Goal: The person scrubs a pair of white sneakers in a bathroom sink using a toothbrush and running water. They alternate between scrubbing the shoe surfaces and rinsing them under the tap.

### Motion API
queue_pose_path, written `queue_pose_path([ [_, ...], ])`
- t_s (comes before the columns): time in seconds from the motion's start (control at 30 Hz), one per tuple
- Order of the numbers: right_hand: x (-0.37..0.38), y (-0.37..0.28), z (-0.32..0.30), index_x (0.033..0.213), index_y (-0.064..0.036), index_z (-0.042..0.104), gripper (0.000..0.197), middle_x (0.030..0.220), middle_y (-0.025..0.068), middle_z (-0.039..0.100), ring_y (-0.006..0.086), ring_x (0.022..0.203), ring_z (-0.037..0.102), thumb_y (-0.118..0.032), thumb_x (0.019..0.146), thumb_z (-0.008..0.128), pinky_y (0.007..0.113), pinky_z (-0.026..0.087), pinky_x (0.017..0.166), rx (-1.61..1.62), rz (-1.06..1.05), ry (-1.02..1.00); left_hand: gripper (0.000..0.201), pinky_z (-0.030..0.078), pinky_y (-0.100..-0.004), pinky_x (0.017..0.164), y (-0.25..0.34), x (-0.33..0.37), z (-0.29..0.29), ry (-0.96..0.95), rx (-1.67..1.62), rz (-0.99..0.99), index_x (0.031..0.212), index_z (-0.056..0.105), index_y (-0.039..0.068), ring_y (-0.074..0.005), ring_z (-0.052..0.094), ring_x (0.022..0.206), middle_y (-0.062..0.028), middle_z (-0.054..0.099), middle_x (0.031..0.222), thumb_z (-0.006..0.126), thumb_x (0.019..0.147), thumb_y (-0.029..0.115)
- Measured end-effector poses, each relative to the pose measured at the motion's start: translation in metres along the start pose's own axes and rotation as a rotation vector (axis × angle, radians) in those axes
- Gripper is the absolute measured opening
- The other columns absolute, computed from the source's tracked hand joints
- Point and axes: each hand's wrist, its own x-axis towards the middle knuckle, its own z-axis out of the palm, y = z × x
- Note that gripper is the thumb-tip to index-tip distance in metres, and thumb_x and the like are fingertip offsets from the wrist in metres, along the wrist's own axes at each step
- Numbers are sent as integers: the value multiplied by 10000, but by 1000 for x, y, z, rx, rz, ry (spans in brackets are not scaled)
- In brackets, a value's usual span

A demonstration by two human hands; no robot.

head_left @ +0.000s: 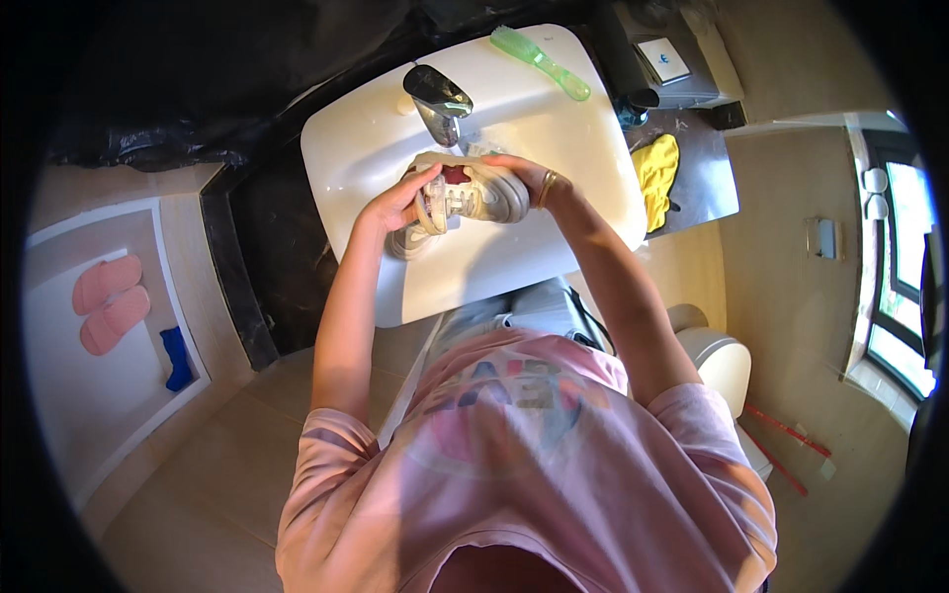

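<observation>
Over the white washbasin (583, 148) both of my hands hold a beige and white lace-up sneaker (479, 195) with a reddish lining. My left hand (398, 201) grips its left end, thumb on top. The fingers of my right hand (524, 176) are wrapped around the far side of its rounded toe, with a bracelet on that wrist. Below my left hand shows another pale shoe part (410, 241); I cannot tell whether it belongs to a second sneaker. Just beyond the sneaker stands the dark, shiny faucet (440, 99).
A green brush (542, 63) lies on the basin's far right rim. To its right are a yellow cloth (655, 178) and a small white box (662, 60). Pink slippers (111, 301) and a blue item (176, 358) sit at left. A toilet (717, 364) stands at right.
</observation>
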Motion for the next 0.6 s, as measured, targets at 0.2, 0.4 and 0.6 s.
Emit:
queue_pose_path([
  [0.2,47,0,-54,945,-105,555,349,867,92,589,222,738,581,-380,736,501,349,458,641,-497,-222,694,332,459,-342,732,-28,42,-4,127,-176,279,1025,466,22,-211,552,827,-103,545,955,526,746,191],
  [0.4,23,25,-72,915,-125,539,244,853,134,576,307,782,555,-263,724,475,387,424,690,-1686,-359,1452,337,384,-374,838,-39,46,-12,125,-438,361,1025,463,9,-247,504,921,-123,530,987,496,773,231],
  [0.6,33,65,-99,925,-109,521,216,898,133,563,307,854,534,-236,769,441,383,432,688,-1745,183,951,380,350,-376,869,-18,37,6,181,-529,393,1003,467,5,-245,473,963,-121,516,1007,417,819,334],
])
